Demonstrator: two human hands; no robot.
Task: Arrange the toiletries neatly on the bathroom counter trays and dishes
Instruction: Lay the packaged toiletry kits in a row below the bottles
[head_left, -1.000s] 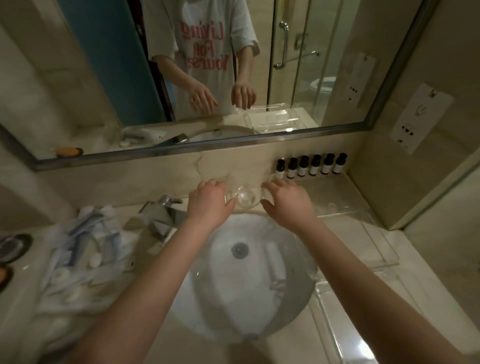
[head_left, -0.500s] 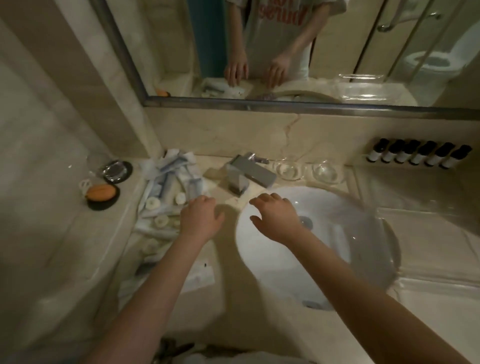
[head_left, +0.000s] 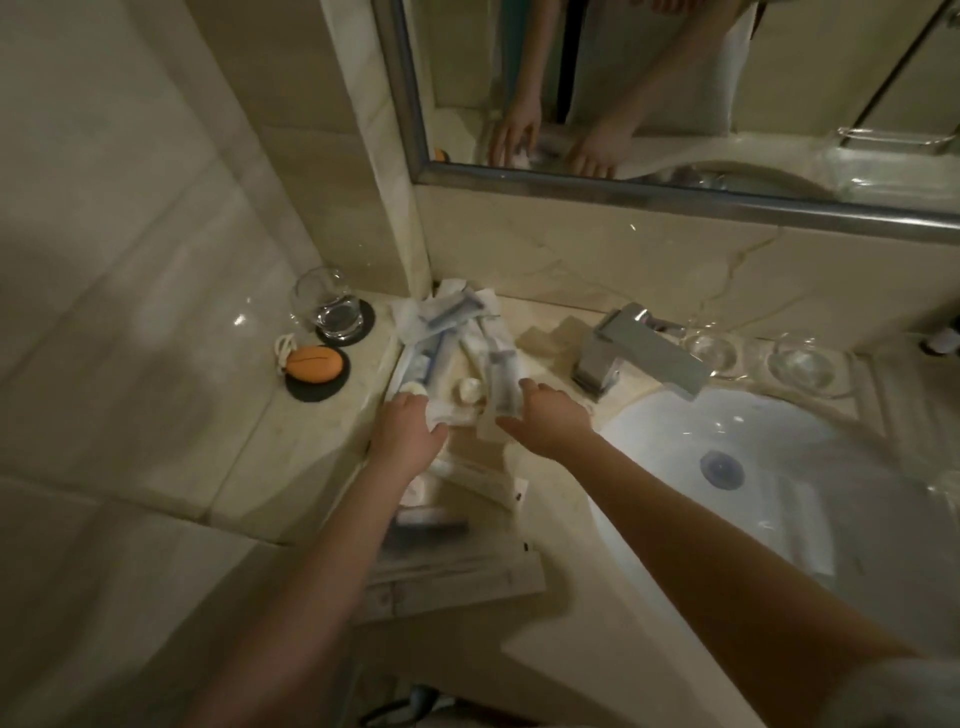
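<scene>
Left hand (head_left: 405, 436) lies on the packet pile (head_left: 457, 332), fingers (head_left: 410, 402) blurred: gripping or just touching, can't tell. The lower packets (head_left: 431, 517), at 6 o'clock, smear under the forearm. At 3 o'clock, the frame edge cuts off a dark bottle (head_left: 943, 340).

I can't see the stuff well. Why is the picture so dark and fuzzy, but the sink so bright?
Head view: the room light is dim and yellowish; the sink glares white; the packets by the left hand look smeared; the wide lens bends the mirror frame.
</scene>
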